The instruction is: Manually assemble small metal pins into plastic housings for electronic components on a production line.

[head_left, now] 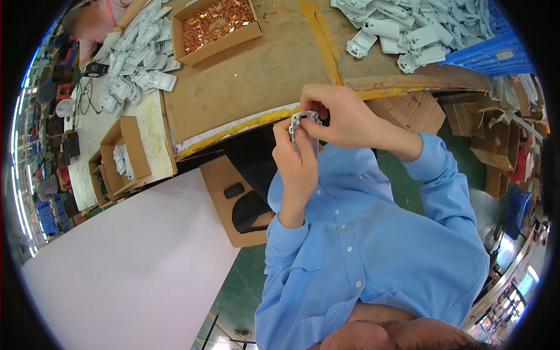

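Observation:
A white plastic housing (296, 121) is held up in front of my chest, close to the table's near edge. My left hand (296, 160) is closed around it from below, thumb on its face. My right hand (344, 116) comes in from the right, with thumb and bent fingers pinched at the housing's far end. Whatever small part sits between those fingertips is hidden. Beyond my hands lies the brown tabletop (262, 76), and an open carton (219, 48) on it is filled with small copper-coloured metal pieces.
White housings are heaped at the far left (137, 61) and far right (402, 29), beside a blue crate (490, 57). A person (111, 17) works at the far left. A smaller carton (125, 157) stands on the left. Yellow tape (321, 38) crosses the table.

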The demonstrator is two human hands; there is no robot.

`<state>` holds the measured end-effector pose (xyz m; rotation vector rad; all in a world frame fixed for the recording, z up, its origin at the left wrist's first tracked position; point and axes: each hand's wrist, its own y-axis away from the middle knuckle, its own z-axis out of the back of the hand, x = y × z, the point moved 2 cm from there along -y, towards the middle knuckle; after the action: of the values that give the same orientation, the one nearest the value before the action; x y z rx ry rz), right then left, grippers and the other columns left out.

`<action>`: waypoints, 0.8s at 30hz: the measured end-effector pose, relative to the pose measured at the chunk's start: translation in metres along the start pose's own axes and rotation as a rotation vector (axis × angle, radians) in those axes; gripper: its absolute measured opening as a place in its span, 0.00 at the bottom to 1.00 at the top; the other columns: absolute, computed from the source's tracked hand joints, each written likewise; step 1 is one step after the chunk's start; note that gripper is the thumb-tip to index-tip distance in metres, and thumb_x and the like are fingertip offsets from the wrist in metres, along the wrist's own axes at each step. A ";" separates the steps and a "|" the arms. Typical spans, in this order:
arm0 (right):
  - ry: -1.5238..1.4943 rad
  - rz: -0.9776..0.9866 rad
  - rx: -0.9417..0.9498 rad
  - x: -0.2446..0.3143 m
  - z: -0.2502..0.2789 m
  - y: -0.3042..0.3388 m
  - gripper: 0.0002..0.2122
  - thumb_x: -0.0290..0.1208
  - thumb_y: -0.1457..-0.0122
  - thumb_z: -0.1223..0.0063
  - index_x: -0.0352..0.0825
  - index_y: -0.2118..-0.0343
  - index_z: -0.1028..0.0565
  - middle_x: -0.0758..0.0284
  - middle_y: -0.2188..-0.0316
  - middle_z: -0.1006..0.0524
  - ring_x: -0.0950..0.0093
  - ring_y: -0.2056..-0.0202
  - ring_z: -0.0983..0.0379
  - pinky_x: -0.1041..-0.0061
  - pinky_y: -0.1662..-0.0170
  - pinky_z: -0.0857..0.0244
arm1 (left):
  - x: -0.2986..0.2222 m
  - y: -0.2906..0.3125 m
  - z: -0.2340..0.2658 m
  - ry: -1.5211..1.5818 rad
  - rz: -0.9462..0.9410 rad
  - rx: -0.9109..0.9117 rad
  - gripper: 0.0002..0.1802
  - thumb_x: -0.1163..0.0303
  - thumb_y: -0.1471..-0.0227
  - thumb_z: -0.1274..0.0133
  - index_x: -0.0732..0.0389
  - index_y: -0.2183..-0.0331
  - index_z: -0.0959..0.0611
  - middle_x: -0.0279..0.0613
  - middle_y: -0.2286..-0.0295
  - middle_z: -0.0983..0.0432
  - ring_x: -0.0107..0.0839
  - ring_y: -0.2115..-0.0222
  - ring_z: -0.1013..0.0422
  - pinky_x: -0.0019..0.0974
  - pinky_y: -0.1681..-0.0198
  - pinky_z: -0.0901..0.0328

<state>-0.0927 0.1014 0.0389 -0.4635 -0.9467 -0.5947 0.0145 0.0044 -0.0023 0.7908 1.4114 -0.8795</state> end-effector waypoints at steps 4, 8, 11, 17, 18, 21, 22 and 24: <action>-0.009 0.040 -0.034 -0.005 0.003 0.002 0.09 0.26 0.53 0.42 0.32 0.72 0.31 0.66 0.80 0.31 0.74 0.79 0.35 0.76 0.76 0.40 | 0.003 -0.003 0.001 0.000 0.075 0.021 0.12 0.68 0.39 0.57 0.66 0.58 0.31 0.41 0.71 0.25 0.23 0.77 0.28 0.25 0.76 0.34; 0.001 0.016 -0.004 -0.007 0.006 -0.001 0.09 0.25 0.54 0.42 0.32 0.73 0.31 0.67 0.80 0.31 0.75 0.79 0.35 0.76 0.76 0.40 | 0.005 -0.004 0.001 0.002 0.089 0.037 0.13 0.67 0.40 0.55 0.66 0.57 0.31 0.41 0.71 0.24 0.23 0.77 0.28 0.25 0.76 0.33; -0.013 -0.005 0.019 -0.008 0.008 -0.002 0.09 0.25 0.54 0.42 0.32 0.73 0.31 0.67 0.81 0.31 0.75 0.79 0.35 0.76 0.76 0.40 | 0.006 -0.004 0.000 0.014 0.109 0.053 0.13 0.68 0.40 0.55 0.66 0.57 0.31 0.41 0.71 0.24 0.23 0.76 0.28 0.25 0.75 0.33; -0.011 -0.113 0.114 -0.009 0.011 -0.003 0.10 0.29 0.54 0.43 0.30 0.72 0.31 0.60 0.79 0.27 0.63 0.75 0.30 0.67 0.72 0.37 | 0.009 -0.004 -0.002 0.014 0.112 0.092 0.12 0.69 0.40 0.55 0.65 0.57 0.31 0.41 0.71 0.24 0.22 0.77 0.28 0.25 0.76 0.33; -0.006 -0.113 0.130 -0.011 0.010 -0.004 0.10 0.29 0.54 0.43 0.30 0.72 0.31 0.60 0.79 0.27 0.62 0.74 0.29 0.66 0.72 0.37 | 0.009 -0.004 -0.003 0.017 0.111 0.097 0.12 0.69 0.40 0.55 0.65 0.57 0.31 0.41 0.71 0.24 0.22 0.77 0.28 0.25 0.76 0.33; -0.003 -0.021 0.083 -0.018 0.003 -0.004 0.10 0.27 0.55 0.42 0.32 0.73 0.31 0.64 0.83 0.30 0.72 0.80 0.33 0.73 0.76 0.39 | 0.010 -0.001 -0.002 -0.049 0.131 0.064 0.12 0.70 0.40 0.57 0.67 0.58 0.32 0.43 0.72 0.24 0.25 0.77 0.27 0.28 0.74 0.32; 0.003 -0.039 0.107 -0.017 0.001 -0.003 0.10 0.27 0.54 0.42 0.32 0.73 0.32 0.64 0.82 0.29 0.70 0.79 0.32 0.71 0.76 0.39 | 0.010 0.000 -0.003 -0.043 0.131 0.075 0.12 0.70 0.40 0.57 0.67 0.58 0.32 0.43 0.72 0.24 0.25 0.77 0.27 0.28 0.74 0.32; 0.022 -0.036 0.106 -0.020 -0.001 -0.005 0.09 0.27 0.54 0.42 0.32 0.73 0.32 0.63 0.82 0.29 0.69 0.79 0.31 0.70 0.76 0.39 | 0.010 0.000 -0.004 -0.046 0.109 0.037 0.11 0.70 0.40 0.57 0.67 0.59 0.31 0.43 0.73 0.24 0.24 0.77 0.27 0.28 0.73 0.33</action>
<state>-0.1041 0.1026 0.0223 -0.3453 -0.9623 -0.5780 0.0121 0.0073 -0.0126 0.8623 1.3031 -0.8367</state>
